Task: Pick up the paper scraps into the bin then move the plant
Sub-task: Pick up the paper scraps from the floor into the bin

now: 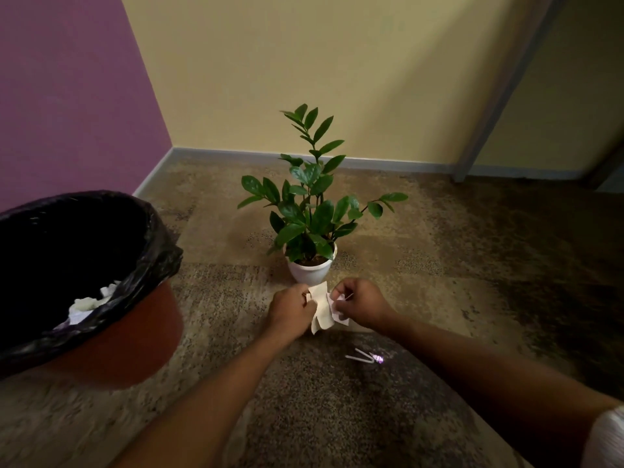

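White paper scrap (320, 307) hangs lengthwise — long axis near vertical — pinched between left hand (291, 308) and right hand (361, 304), just before the upright plant (312, 204); bin (84, 285) stands left.

Purple wall (67, 96); yellow wall (337, 62); mottled carpet (439, 265)

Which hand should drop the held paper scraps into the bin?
Probably the left hand. The bin stands on the left, nearer that hand. Both hands grip paper scraps, so the right hand would have to cross the body.
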{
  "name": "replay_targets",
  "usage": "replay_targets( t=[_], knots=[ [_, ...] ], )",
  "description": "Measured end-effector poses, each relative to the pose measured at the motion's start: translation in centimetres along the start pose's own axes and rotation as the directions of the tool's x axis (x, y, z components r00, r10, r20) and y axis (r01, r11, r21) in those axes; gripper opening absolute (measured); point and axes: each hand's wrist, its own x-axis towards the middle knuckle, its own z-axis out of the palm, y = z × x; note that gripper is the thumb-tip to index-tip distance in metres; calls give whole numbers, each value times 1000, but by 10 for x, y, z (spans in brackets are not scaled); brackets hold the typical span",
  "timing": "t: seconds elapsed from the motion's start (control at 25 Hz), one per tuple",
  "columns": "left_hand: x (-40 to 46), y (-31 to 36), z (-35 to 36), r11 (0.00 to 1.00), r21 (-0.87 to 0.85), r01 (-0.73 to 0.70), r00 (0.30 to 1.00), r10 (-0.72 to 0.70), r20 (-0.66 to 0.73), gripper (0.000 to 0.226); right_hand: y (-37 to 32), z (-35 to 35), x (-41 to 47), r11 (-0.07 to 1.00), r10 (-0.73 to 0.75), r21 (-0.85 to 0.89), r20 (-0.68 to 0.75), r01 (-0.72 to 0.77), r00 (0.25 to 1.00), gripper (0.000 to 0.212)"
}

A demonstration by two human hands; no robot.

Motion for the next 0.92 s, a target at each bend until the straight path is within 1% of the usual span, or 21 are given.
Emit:
replay_targets(
  t=[0.08, 0.16, 0.28, 0.36, 0.48, 0.56, 0.72, 0.92],
  knots=[
    [1, 2, -25, 983, -176, 55, 998, -53, 18, 8, -23, 5, -4, 984, 8, 178, -4, -7, 1000, 12],
    [0, 3, -58, 956, -278, 94, 994, -74, 79, 5, -49, 19, -9, 961, -46, 274, -8, 47, 999, 13],
    [0, 1, -116, 934, -324, 148, 984, -107, 143, 11, -92, 46, -17, 956, -132, 264, -15, 131, 991, 20],
    [-6, -2, -157, 931, -317, 182, 981, -150, 123, 15, -126, 66, -20, 945, -174, 277, -13, 171, 985, 20],
    [-19, -3, -214, 915, -347, 205, 978, -179, 105, 15, -178, 86, -21, 934, -268, 220, -92, 282, 959, 15],
    [-26, -2, -250, 915, -357, 190, 982, -185, 48, 16, -214, 96, -21, 917, -343, 165, -141, 364, 928, 15],
    [-34, 1, -315, 897, -405, 177, 972, -223, -69, 15, -275, 107, -16, 867, -433, 186, -181, 463, 883, 17],
    [-49, -12, -369, 864, -481, 152, 949, -263, -174, 14, -328, 114, -4, 812, -542, 154, -154, 562, 826, 26]
  ],
)
